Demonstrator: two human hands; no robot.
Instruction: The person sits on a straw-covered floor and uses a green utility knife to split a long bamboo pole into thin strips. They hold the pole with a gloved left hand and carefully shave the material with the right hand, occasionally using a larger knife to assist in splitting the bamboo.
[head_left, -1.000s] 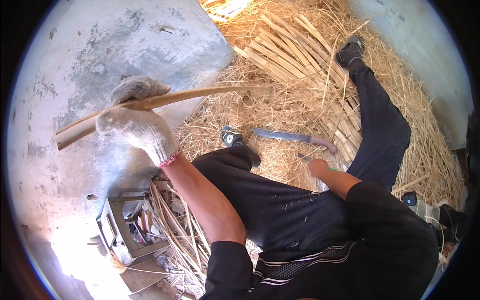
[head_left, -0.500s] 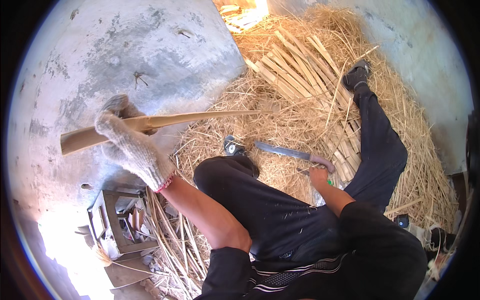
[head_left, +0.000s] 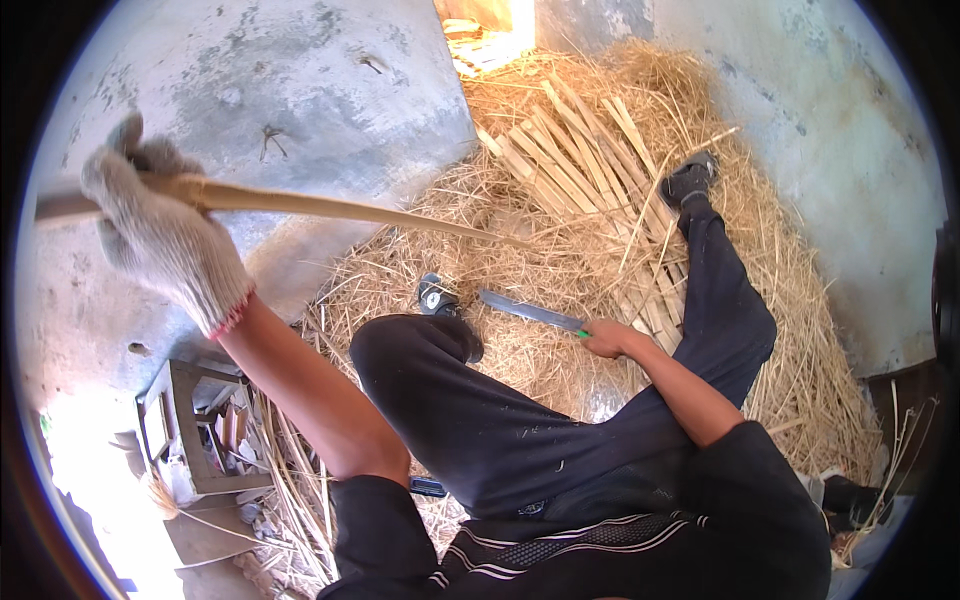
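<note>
My left hand [head_left: 175,225], in a whitish knitted glove with a red cuff edge, is closed around a long split bamboo strip [head_left: 320,205]. The strip is raised at the left in front of the wall; its narrow far part reaches right over the straw. My bare right hand [head_left: 607,338] is wrapped over the handle of a long-bladed machete [head_left: 525,308], hiding that handle. Its blade points left, low over the straw between my legs. A small green spot shows by the fingertips; I cannot tell what it belongs to.
Split bamboo strips [head_left: 590,150] lie piled on loose straw [head_left: 750,250] ahead and between my feet. A grey wall [head_left: 330,100] stands at the left, another [head_left: 830,170] at the right. At lower left, a small wooden stool-like frame [head_left: 190,430] stands beside more thin strips [head_left: 295,460].
My left hand has moved up and left with the bamboo strip. My right hand has shifted onto the machete handle, which was visible beside it before. The view has shifted slightly.
</note>
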